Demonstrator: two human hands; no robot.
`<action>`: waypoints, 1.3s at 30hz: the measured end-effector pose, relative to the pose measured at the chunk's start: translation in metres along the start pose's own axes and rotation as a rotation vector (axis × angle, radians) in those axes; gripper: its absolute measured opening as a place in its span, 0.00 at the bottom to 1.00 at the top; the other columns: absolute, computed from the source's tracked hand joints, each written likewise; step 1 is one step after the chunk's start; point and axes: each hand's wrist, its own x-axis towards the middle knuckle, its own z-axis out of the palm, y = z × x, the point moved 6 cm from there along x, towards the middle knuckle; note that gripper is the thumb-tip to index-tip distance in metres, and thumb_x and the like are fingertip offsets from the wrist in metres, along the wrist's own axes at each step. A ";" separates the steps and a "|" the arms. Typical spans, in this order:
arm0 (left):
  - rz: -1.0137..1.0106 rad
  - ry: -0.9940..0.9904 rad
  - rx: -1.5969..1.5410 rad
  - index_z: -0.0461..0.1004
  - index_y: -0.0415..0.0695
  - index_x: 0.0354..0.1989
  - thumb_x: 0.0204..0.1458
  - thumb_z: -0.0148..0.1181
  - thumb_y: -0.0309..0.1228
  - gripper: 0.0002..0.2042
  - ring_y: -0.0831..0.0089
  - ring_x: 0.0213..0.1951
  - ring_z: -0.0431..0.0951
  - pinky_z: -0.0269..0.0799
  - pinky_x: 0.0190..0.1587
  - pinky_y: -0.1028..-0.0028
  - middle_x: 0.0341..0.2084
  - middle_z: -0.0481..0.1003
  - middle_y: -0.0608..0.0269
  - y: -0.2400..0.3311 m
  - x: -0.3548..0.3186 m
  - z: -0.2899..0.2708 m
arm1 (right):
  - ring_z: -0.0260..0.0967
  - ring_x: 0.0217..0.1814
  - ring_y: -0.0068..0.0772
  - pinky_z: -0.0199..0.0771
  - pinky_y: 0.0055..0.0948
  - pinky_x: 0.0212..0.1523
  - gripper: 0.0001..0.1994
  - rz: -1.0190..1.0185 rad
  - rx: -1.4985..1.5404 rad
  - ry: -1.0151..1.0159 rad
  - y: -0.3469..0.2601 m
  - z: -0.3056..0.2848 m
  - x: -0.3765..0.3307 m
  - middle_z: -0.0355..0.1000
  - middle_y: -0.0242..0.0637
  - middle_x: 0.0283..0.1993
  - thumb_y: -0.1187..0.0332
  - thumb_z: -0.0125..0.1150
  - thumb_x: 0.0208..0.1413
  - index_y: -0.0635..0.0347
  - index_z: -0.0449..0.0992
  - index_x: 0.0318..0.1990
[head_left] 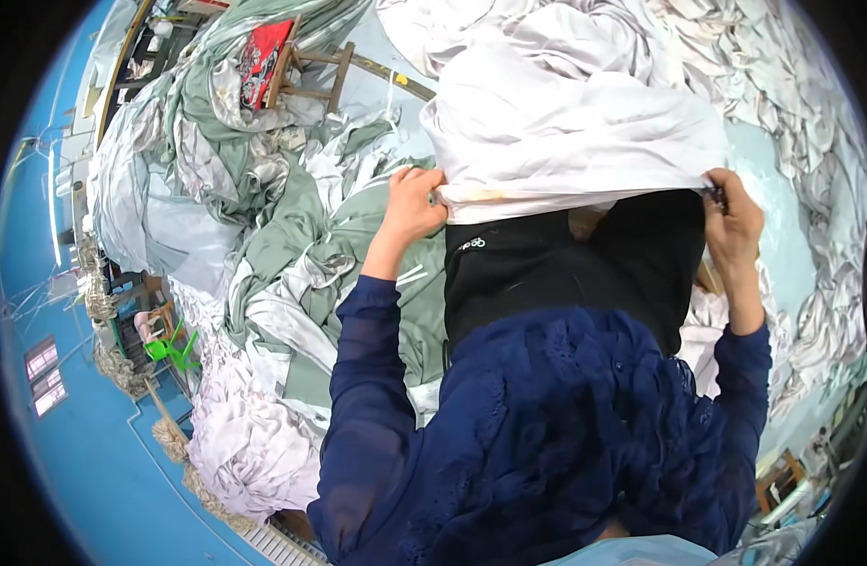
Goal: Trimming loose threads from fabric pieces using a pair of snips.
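Head view, white cloth: The white cloth is lying over the knees of the black trousers, its near edge running almost straight between the two hands, its bulk spreading away in soft folds.
Left hand: The left hand is gripping the cloth's left end, fingers curling closed around the edge.
Right hand: The right hand is pinching the right end of the same edge; a dark bit is showing at its fingertips, too small to tell.
Yellowish mark: A yellowish mark is showing near the edge, close to the left hand.
Blouse: A navy blouse is covering the person's torso and arms.
Left side: Green-and-white fabric is lying in heaps; beyond it, red cloth is hanging on a wooden frame. A bright green chair is standing farther left.
Right side: Pale fabric is lying in rumpled piles.
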 end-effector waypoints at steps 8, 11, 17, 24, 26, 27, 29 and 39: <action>-0.041 0.800 0.238 0.77 0.45 0.33 0.41 0.60 0.22 0.09 0.47 0.31 0.78 0.73 0.35 0.58 0.27 0.78 0.51 -0.074 0.060 -0.117 | 0.73 0.32 0.28 0.73 0.28 0.36 0.09 -0.141 -0.334 0.356 0.029 -0.123 0.123 0.75 0.42 0.32 0.71 0.56 0.62 0.59 0.76 0.48; 0.047 1.102 0.066 0.78 0.44 0.36 0.42 0.57 0.16 0.13 0.64 0.27 0.78 0.72 0.32 0.69 0.24 0.77 0.57 0.031 0.092 -0.233 | 0.74 0.38 0.21 0.73 0.24 0.41 0.10 -0.312 -0.483 0.696 0.039 -0.224 0.128 0.79 0.33 0.38 0.66 0.56 0.66 0.58 0.77 0.50; 0.228 1.102 0.278 0.79 0.42 0.33 0.39 0.58 0.17 0.12 0.61 0.27 0.80 0.76 0.32 0.69 0.28 0.80 0.57 0.057 0.045 -0.207 | 0.77 0.42 0.23 0.74 0.25 0.45 0.12 0.127 -0.671 0.788 0.119 -0.242 0.045 0.80 0.35 0.43 0.64 0.55 0.65 0.59 0.78 0.48; 0.075 0.753 0.270 0.78 0.49 0.34 0.42 0.62 0.25 0.09 0.58 0.26 0.78 0.72 0.27 0.65 0.27 0.77 0.60 -0.009 0.022 -0.059 | 0.68 0.32 0.19 0.70 0.22 0.36 0.10 0.379 -0.220 0.521 0.225 -0.091 -0.024 0.75 0.31 0.33 0.68 0.57 0.62 0.62 0.78 0.46; 0.031 0.731 0.275 0.78 0.49 0.34 0.42 0.62 0.25 0.09 0.58 0.26 0.78 0.72 0.27 0.65 0.27 0.77 0.60 -0.019 0.012 -0.045 | 0.65 0.28 0.18 0.67 0.20 0.31 0.09 0.496 0.003 0.476 0.245 -0.057 -0.032 0.73 0.29 0.30 0.69 0.59 0.60 0.64 0.78 0.42; 0.007 0.723 0.271 0.78 0.49 0.34 0.42 0.62 0.25 0.09 0.58 0.26 0.78 0.72 0.26 0.64 0.26 0.77 0.61 -0.023 0.012 -0.039 | 0.65 0.28 0.18 0.67 0.20 0.31 0.09 0.501 -0.001 0.470 0.253 -0.049 -0.037 0.73 0.29 0.30 0.69 0.59 0.60 0.64 0.78 0.42; -0.029 0.681 0.250 0.78 0.49 0.35 0.42 0.62 0.25 0.10 0.59 0.27 0.78 0.72 0.27 0.65 0.26 0.77 0.60 -0.029 0.006 -0.025 | 0.65 0.28 0.16 0.66 0.19 0.30 0.08 0.496 0.119 0.437 0.258 -0.035 -0.047 0.73 0.28 0.30 0.70 0.59 0.60 0.65 0.78 0.42; -0.370 0.522 -0.274 0.76 0.38 0.41 0.45 0.61 0.16 0.13 0.73 0.28 0.75 0.72 0.33 0.73 0.27 0.75 0.64 -0.061 -0.009 0.017 | 0.61 0.29 0.09 0.61 0.14 0.28 0.13 0.425 -0.025 0.432 0.146 -0.008 -0.051 0.75 0.26 0.39 0.78 0.60 0.57 0.60 0.78 0.49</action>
